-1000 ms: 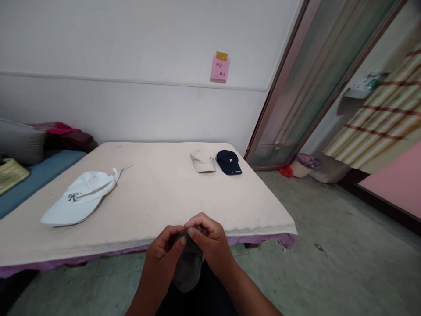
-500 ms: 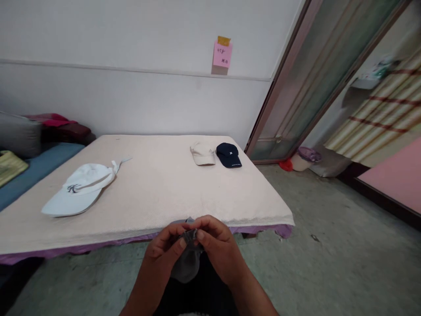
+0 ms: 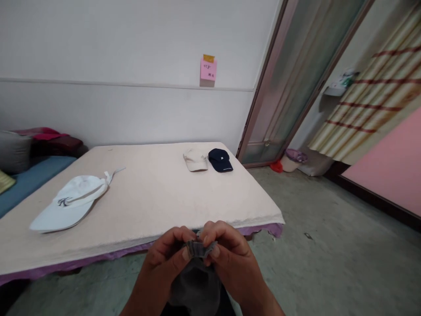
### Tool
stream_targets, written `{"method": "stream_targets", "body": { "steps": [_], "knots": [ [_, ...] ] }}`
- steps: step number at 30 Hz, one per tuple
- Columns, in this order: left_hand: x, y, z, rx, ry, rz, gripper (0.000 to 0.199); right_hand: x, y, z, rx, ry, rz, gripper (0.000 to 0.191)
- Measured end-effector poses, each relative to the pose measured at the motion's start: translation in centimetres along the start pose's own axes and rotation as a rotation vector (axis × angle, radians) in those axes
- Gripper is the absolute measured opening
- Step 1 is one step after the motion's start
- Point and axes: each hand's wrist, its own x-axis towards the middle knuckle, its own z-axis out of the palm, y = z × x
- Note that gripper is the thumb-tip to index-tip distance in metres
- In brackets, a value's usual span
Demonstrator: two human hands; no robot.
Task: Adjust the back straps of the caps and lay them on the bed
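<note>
A dark grey cap point(image 3: 196, 287) hangs between my two hands, in front of the bed's near edge. My left hand point(image 3: 166, 256) pinches the left end of its strap point(image 3: 199, 249) between thumb and fingers. The strap's right end is pinched by my right hand point(image 3: 230, 252). On the bed point(image 3: 148, 193), a white cap point(image 3: 75, 202) with a dark logo lies at the left, its loose strap pointing right. A beige cap point(image 3: 196, 160) and a navy cap point(image 3: 220, 160) lie side by side near the far right corner.
A pink note point(image 3: 208, 70) is taped to the wall. Behind the bed's right side stands a framed glass door point(image 3: 279, 79). A lined bin point(image 3: 292, 160) and a red item point(image 3: 276, 166) are on the floor. At the far left are a grey cushion point(image 3: 15, 151) and red cloth.
The view has shifted slightly. Both hands have turned the grey cap, so more of its strap and crown shows, and the fingers have moved along the strap. The caps on the bed are unmoved.
</note>
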Motion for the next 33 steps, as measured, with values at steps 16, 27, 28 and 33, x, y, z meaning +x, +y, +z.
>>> {"method": "stream_targets", "body": {
  "steps": [16,27,28,33],
  "knots": [
    [-2.1,-1.2,-0.9,-0.009,0.036,-0.09,0.004,-1.0,-0.8,0.6,-0.172,-0.05,0.038,0.015],
    [-2.8,-0.5,-1.5,0.236,0.073,-0.127,0.007,-1.3,-1.3,0.0,-0.459,-0.074,0.251,0.016],
    [-2.8,-0.5,-1.3,0.234,0.073,-0.132,0.007,-1.4,-1.4,0.0,-0.469,-0.078,0.267,0.016],
    [-2.8,-0.2,-0.5,0.253,0.093,-0.179,0.01,-1.5,-2.1,-0.3,-0.513,-0.064,0.376,0.014]
  ]
}}
